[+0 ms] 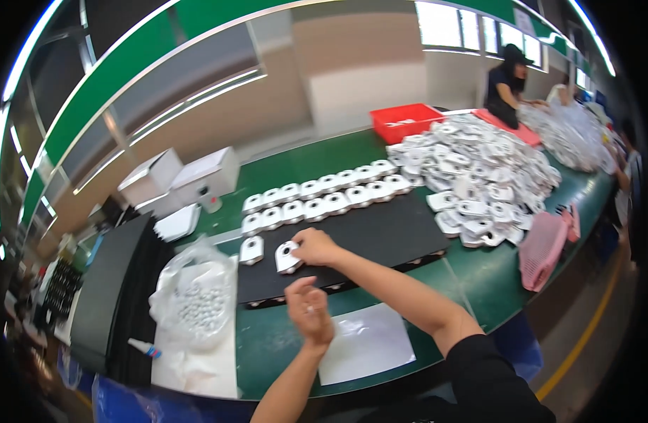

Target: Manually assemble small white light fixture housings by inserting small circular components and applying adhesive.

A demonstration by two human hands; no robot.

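Note:
My right hand [317,247] pinches the edge of a white plastic part [288,258] with a rounded top and a dark round hole. This part sits on the black mat [359,240]. Closer to me, my left hand [310,314] is cupped palm up with curled fingers, and a small white piece shows in it, too small to name. To the left of the pinched part stands another single white part [251,250]. Two rows of matching white parts [314,209] run along the mat's far side.
A large heap of white parts [479,176] lies at right, near a red bin [406,121] and a pink mesh item [541,254]. At left are a plastic bag of small white pieces [199,303], a glue bottle [145,347] and white boxes [207,171]. A co-worker [507,84] stands far right.

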